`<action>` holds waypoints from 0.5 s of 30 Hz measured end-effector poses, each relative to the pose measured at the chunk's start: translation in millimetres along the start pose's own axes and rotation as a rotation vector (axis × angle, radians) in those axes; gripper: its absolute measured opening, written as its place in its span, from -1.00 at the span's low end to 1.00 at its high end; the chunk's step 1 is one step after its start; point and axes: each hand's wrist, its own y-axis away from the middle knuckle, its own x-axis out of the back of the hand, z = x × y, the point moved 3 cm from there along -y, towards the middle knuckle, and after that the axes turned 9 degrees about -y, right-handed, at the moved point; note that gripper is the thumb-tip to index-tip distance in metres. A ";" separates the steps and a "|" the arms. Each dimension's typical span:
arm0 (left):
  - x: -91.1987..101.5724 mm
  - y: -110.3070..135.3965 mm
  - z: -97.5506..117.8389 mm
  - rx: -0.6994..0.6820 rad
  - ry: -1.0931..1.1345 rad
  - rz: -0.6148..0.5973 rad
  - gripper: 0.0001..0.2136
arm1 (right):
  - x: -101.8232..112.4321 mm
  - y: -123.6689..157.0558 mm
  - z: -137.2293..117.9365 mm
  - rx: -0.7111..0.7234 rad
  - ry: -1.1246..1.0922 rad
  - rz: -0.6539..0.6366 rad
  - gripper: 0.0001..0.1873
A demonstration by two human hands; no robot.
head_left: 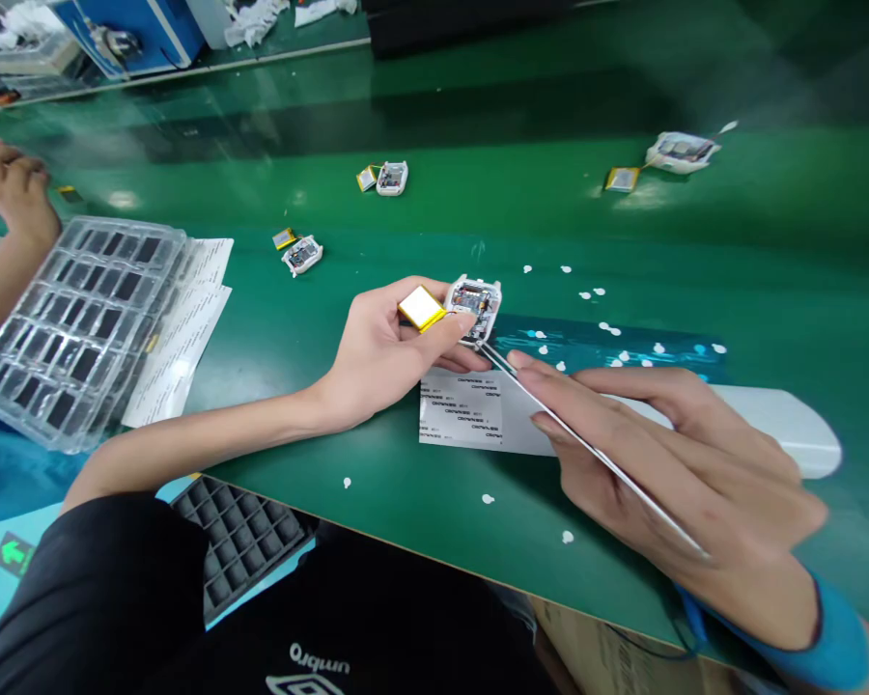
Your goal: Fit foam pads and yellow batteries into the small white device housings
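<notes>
Between the thumb and fingers of my left hand is a white smartwatch case, its circuit board facing up. A yellow-edged battery with a white face lies over the fingers, joined to the case by a thin wire. My right hand is closed around metal tweezers. Their tips meet the near edge of the case, and whether anything sits between them is too small to tell. Beneath the right hand are a sheet of printed backing paper and a long white object, partly covered.
More open watch cases with batteries lie across the green table: one at left, one at centre, one at right. Small white stickers are scattered about a blue film. Stacked clear trays and another person's hand are at left.
</notes>
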 end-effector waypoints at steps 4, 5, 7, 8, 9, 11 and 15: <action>1.7 0.5 -1.8 0.009 0.013 0.001 -0.69 | -5.2 -3.4 -0.3 0.149 0.034 0.015 -0.16; 2.6 0.6 -2.3 0.016 0.013 0.009 -0.68 | -5.3 -4.1 0.3 0.139 0.034 0.024 -0.15; 3.8 0.5 -2.3 0.027 0.019 0.011 -0.64 | -3.7 -4.8 0.2 0.124 0.040 0.036 -0.14; 3.9 -0.2 -1.8 0.035 0.019 -0.010 -0.62 | -2.5 -4.9 -0.2 0.114 0.042 0.033 -0.14; 4.0 -2.0 -1.2 0.045 0.013 -0.044 -0.60 | -1.3 -5.0 -0.6 0.103 0.045 0.022 -0.13; 7.5 -10.9 0.3 0.050 -0.036 -0.107 -0.58 | 0.8 -5.1 -1.8 0.115 0.054 0.014 -0.11; 51.7 -58.1 3.8 -0.143 -0.250 0.079 -0.64 | 1.5 -6.2 -1.7 0.203 0.081 0.085 -0.06</action>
